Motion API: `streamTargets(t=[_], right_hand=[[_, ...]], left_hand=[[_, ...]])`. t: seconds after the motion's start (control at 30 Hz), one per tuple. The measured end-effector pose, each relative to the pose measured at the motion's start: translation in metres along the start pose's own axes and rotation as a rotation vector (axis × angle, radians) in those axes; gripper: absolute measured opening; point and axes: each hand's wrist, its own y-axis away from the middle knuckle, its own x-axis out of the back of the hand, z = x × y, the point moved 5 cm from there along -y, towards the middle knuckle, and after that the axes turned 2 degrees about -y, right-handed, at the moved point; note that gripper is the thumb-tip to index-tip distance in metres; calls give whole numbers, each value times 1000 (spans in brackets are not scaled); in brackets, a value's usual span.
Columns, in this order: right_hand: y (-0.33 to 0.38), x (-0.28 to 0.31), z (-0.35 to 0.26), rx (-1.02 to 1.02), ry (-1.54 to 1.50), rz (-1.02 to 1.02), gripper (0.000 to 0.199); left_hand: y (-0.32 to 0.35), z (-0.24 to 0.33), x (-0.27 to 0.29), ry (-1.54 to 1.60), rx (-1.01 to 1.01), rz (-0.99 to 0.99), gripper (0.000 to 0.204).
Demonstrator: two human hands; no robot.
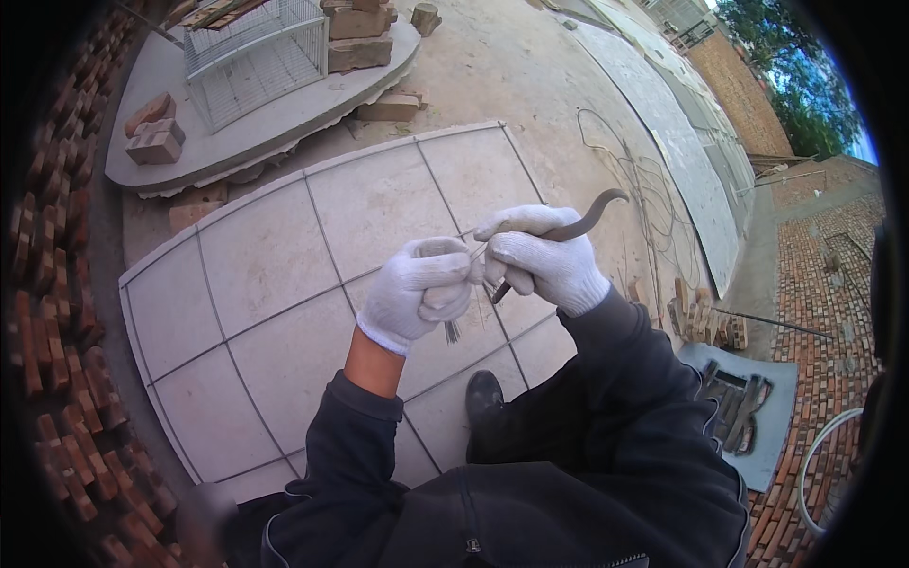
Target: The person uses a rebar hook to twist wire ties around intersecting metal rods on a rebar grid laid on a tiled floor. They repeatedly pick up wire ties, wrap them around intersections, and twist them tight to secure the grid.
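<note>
In front of my body, both hands wear white knit gloves and meet close together. My left hand (417, 292) is closed around a bundle of thin tie wires (452, 331), whose ends stick out below the fingers. A dark curved metal hook (598, 210) lies in the grip of my right hand (551, 257), its bent end rising to the right and its other end showing below the fingers. Fine wire strands run between the fingertips of both hands. Beneath them a grid of thin steel bars (323, 227) lies over a pale rectangular sheet (256, 248).
At the upper left a round-edged slab (161, 175) carries a white wire cage (260, 71) and bricks. Stacked bricks (71, 417) line the left side. Loose cable (653, 204) lies at right. A grey board (772, 445) bears dark pieces. My shoe (484, 393) stands on the sheet.
</note>
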Motion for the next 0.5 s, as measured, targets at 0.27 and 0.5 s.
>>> streamTargets(t=[0.27,0.5], right_hand=[[-3,4,1,-43,58,93,22],[-14,17,8,-128,55,93,26]], left_hand=[[-3,1,6,-144,-19,80,24],[2,4,9,-304,43,236,30]])
